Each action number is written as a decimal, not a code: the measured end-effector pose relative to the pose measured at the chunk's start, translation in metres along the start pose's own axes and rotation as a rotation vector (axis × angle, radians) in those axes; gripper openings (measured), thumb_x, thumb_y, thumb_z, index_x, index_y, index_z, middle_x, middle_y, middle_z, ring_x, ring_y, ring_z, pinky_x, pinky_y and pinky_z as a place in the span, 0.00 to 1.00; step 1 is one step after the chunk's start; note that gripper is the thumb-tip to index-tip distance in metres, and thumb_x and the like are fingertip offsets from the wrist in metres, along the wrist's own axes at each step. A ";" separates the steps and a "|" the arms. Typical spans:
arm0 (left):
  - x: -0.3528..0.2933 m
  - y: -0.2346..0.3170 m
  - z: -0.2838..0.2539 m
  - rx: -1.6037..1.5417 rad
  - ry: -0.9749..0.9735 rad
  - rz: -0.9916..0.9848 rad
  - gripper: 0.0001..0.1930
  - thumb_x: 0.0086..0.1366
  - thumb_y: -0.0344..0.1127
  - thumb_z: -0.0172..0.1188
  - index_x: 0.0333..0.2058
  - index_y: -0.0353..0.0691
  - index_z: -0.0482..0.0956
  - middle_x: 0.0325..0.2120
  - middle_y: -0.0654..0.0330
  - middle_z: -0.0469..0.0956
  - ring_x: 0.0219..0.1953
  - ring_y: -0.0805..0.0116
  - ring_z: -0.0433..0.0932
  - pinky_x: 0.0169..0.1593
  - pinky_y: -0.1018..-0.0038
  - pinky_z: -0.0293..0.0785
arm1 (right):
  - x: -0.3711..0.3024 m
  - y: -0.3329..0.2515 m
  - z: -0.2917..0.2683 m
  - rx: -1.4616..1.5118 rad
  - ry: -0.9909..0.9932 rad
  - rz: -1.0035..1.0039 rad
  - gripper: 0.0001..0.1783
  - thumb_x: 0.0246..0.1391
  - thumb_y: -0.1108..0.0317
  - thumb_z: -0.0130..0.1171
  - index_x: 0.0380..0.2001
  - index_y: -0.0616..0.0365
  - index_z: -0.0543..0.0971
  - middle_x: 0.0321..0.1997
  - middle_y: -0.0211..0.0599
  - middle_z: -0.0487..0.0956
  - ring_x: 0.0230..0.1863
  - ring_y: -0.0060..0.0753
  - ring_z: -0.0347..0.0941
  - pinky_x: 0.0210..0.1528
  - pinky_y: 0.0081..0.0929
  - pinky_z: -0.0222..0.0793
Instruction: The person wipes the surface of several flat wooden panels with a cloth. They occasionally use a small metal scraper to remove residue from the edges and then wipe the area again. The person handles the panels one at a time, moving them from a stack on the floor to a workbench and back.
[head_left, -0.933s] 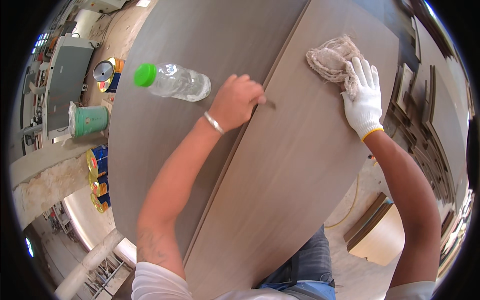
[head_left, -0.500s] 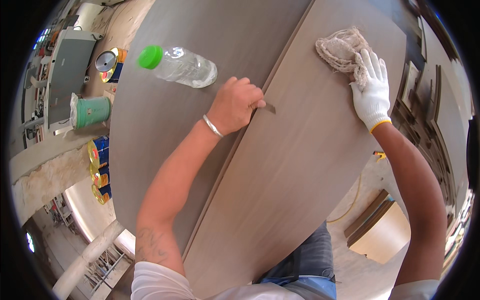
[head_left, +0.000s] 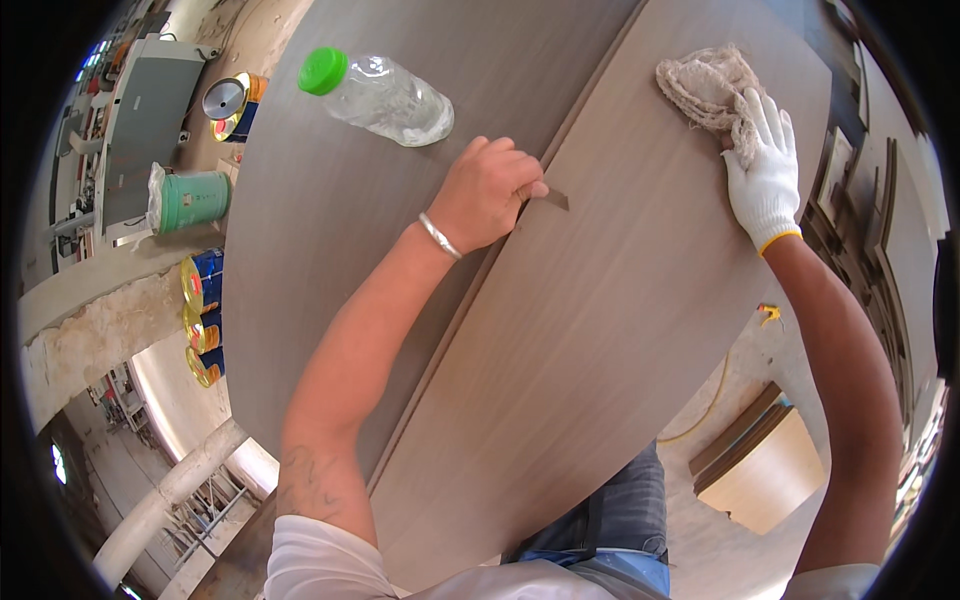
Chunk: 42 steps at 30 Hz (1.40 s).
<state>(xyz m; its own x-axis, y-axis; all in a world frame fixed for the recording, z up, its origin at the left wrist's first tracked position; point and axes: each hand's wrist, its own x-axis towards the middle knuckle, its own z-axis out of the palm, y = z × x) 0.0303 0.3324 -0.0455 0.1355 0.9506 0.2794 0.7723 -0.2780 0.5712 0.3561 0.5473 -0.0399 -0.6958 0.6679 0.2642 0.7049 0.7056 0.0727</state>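
My left hand (head_left: 488, 195), bare with a silver bangle at the wrist, is closed around a small thin dark blade (head_left: 556, 200). The blade's tip sticks out past the thumb, over the long edge of a wood-grain panel (head_left: 540, 340) lying on another large board (head_left: 330, 230). Farther to the right, my right hand (head_left: 766, 180) wears a white knit glove with a yellow cuff. Its fingers lie stretched out on the panel, touching a crumpled beige rag (head_left: 708, 88) at the thumb side. What the palm covers is hidden.
A clear plastic bottle (head_left: 390, 102) with a green cap lies on the board beyond my left hand. Paint cans (head_left: 202, 280) and a green bucket (head_left: 192, 200) stand at the left. On the floor to the right are stacked panels (head_left: 765, 465) and a yellow-handled tool (head_left: 770, 314).
The whole view has shifted slightly. My left hand has moved a little away from me along the panel edge, and more of the blade shows. The right hand stays by the rag.
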 end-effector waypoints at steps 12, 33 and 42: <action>-0.093 0.034 -0.022 -0.021 -0.118 -0.112 0.07 0.62 0.29 0.66 0.27 0.43 0.76 0.23 0.63 0.73 0.30 0.60 0.67 0.38 0.65 0.60 | -0.002 0.002 0.000 0.005 0.019 0.022 0.39 0.57 0.68 0.66 0.73 0.53 0.69 0.78 0.38 0.67 0.79 0.52 0.57 0.83 0.45 0.49; -0.177 0.061 -0.036 -0.059 -0.112 -0.238 0.12 0.67 0.35 0.68 0.26 0.42 0.75 0.21 0.64 0.68 0.29 0.62 0.65 0.37 0.66 0.60 | -0.003 0.008 0.009 -0.006 0.024 0.055 0.36 0.62 0.67 0.62 0.73 0.49 0.69 0.80 0.35 0.65 0.79 0.48 0.57 0.83 0.41 0.50; -0.220 0.088 -0.040 -0.656 0.062 -0.961 0.09 0.74 0.37 0.66 0.39 0.36 0.79 0.29 0.65 0.79 0.34 0.76 0.74 0.39 0.72 0.73 | -0.005 0.020 0.022 0.033 -0.013 0.108 0.38 0.66 0.65 0.58 0.78 0.44 0.62 0.81 0.36 0.63 0.80 0.53 0.55 0.82 0.42 0.51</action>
<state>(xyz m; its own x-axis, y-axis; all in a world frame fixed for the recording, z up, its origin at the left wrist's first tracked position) 0.0436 0.0932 -0.0252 -0.3758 0.8051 -0.4589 0.0682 0.5178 0.8528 0.3706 0.5631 -0.0615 -0.6176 0.7435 0.2563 0.7714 0.6362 0.0131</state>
